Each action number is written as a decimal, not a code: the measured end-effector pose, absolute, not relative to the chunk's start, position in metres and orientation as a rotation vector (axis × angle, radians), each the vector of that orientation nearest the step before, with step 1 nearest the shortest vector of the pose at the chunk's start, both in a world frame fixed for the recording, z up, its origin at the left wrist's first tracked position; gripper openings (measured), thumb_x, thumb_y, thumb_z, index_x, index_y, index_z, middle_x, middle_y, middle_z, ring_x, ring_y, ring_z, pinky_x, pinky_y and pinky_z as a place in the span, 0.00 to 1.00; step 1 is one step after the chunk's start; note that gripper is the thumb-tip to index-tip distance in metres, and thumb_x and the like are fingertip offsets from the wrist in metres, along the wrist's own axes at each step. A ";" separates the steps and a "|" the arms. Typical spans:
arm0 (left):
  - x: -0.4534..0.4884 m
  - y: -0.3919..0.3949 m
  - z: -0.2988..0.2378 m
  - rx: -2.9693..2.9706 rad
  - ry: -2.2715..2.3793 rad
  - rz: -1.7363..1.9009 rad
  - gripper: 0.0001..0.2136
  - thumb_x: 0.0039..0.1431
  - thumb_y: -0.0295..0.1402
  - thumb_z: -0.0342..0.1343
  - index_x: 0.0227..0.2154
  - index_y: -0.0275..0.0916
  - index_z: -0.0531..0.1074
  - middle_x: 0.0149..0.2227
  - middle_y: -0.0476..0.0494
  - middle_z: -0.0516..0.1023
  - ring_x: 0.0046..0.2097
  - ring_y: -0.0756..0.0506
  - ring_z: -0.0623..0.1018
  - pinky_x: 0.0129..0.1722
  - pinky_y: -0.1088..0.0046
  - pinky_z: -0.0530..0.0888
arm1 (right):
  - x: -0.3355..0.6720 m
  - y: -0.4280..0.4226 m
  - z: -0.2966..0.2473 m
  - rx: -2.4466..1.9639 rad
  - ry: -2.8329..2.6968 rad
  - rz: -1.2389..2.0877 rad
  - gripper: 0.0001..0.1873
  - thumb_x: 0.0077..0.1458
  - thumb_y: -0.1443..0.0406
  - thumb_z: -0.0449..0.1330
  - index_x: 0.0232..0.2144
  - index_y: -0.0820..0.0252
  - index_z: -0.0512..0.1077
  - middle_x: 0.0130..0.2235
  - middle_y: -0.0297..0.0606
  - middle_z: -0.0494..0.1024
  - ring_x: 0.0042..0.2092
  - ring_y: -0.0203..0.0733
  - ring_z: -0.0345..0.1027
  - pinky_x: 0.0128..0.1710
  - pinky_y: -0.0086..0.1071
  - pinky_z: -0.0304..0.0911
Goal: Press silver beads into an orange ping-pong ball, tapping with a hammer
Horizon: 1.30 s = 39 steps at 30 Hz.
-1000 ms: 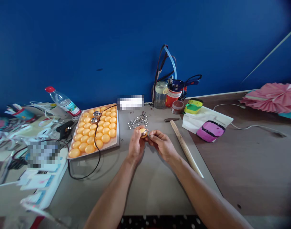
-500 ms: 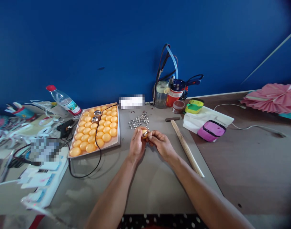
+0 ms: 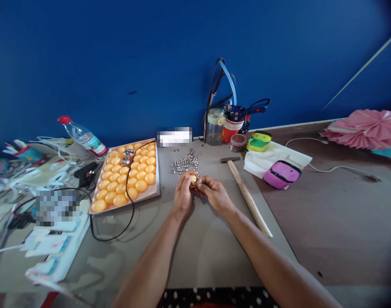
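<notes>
My left hand (image 3: 183, 196) is closed round a small orange ball (image 3: 193, 178) that has shiny silver bits on it. From the other side, my right hand (image 3: 215, 195) pinches at the ball's edge with thumb and forefinger. Whatever lies between those fingertips is too small to make out. Just beyond my hands, many small silver studs (image 3: 186, 161) lie loose on the table. To the left stands a shallow box (image 3: 158, 185) filled with rows of orange balls (image 3: 118, 187). Two silver-covered pieces (image 3: 127, 156) rest among them, and a black cord runs across.
A wooden stick (image 3: 249, 196) and a short dark bar (image 3: 230, 159) lie at the right. Behind them stand a glass jar (image 3: 215, 128), red cups (image 3: 231, 130) and a brown tub (image 3: 237, 143). Purple (image 3: 281, 174) and yellow (image 3: 258, 141) pouches sit nearby. Cables and a bottle (image 3: 89, 141) crowd the left.
The view has shifted slightly, so the things on the table sit a little further left. The ball is turned a little in my fingers; both hands still hold it.
</notes>
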<state>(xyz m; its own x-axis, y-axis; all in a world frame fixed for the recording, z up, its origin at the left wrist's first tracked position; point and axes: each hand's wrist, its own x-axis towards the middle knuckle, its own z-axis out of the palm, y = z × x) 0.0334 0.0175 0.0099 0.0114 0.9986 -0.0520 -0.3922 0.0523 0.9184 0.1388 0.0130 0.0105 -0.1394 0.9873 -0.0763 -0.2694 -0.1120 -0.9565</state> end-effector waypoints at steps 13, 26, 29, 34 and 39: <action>0.033 0.015 0.007 1.037 1.070 1.335 0.13 0.57 0.43 0.47 0.35 0.38 0.66 0.25 0.52 0.68 0.19 0.54 0.66 0.17 0.78 0.65 | 0.136 0.008 0.015 -1.072 -1.031 1.472 0.08 0.45 0.61 0.58 0.23 0.59 0.64 0.16 0.28 0.66 0.20 0.31 0.57 0.21 0.27 0.52; 0.033 0.014 0.004 1.147 1.118 1.356 0.15 0.58 0.45 0.47 0.36 0.38 0.67 0.23 0.53 0.66 0.17 0.55 0.62 0.16 0.78 0.61 | 0.128 0.008 0.008 -0.993 -0.792 1.556 0.16 0.41 0.58 0.63 0.24 0.57 0.59 0.16 0.26 0.67 0.19 0.32 0.60 0.22 0.26 0.53; 0.034 0.013 0.004 1.145 1.122 1.356 0.15 0.57 0.45 0.49 0.36 0.38 0.68 0.23 0.52 0.66 0.18 0.55 0.62 0.17 0.78 0.62 | 0.126 0.008 0.008 -1.013 -0.804 1.537 0.15 0.43 0.57 0.62 0.23 0.57 0.60 0.15 0.26 0.66 0.18 0.31 0.58 0.20 0.26 0.51; 0.035 0.013 0.007 1.030 1.083 1.347 0.14 0.57 0.45 0.48 0.37 0.39 0.66 0.26 0.51 0.68 0.20 0.54 0.65 0.18 0.78 0.63 | 0.126 0.010 0.013 -0.937 -0.763 1.572 0.14 0.41 0.59 0.63 0.23 0.57 0.60 0.16 0.24 0.63 0.18 0.29 0.55 0.20 0.26 0.50; 0.033 0.017 0.015 0.834 0.885 1.430 0.15 0.55 0.47 0.51 0.35 0.39 0.67 0.31 0.49 0.69 0.24 0.54 0.67 0.24 0.78 0.66 | 0.140 0.016 0.015 -1.009 -0.818 1.429 0.11 0.42 0.61 0.61 0.25 0.57 0.61 0.18 0.25 0.63 0.19 0.30 0.53 0.21 0.27 0.49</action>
